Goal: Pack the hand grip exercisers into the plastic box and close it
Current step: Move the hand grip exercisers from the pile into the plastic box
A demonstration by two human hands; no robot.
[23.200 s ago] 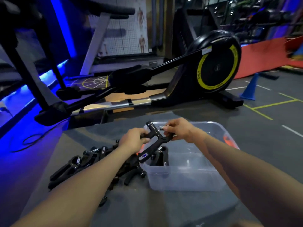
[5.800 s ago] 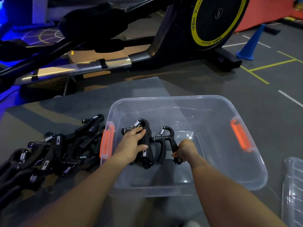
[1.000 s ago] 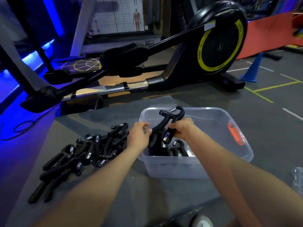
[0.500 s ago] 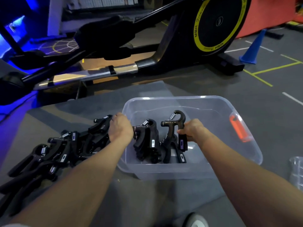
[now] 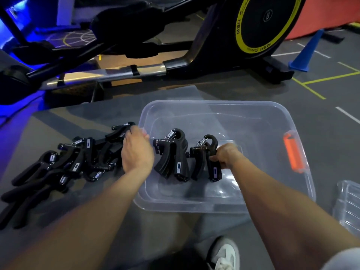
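A clear plastic box (image 5: 214, 103) with an orange latch (image 5: 292, 151) stands on the grey table. Inside it, several black hand grip exercisers (image 5: 172, 154) stand upright against each other. My right hand (image 5: 224, 155) is inside the box and grips the handle of another upright exerciser (image 5: 204, 152) just right of that group. My left hand (image 5: 136, 151) is at the box's left rim, fingers curled over the end of the nearest exerciser (image 5: 118, 132) of the pile (image 5: 64, 166) lying on the table to the left.
The clear lid (image 5: 348, 203) lies on the table right of the box. A black elliptical trainer (image 5: 214, 45) stands just beyond the table, and a blue cone (image 5: 307, 53) on the floor at the back right. My white shoe (image 5: 224, 254) shows below the table edge.
My right hand has lowered its exerciser into the box beside the others. My left hand has shifted from the box's rim onto the nearest exerciser of the pile.
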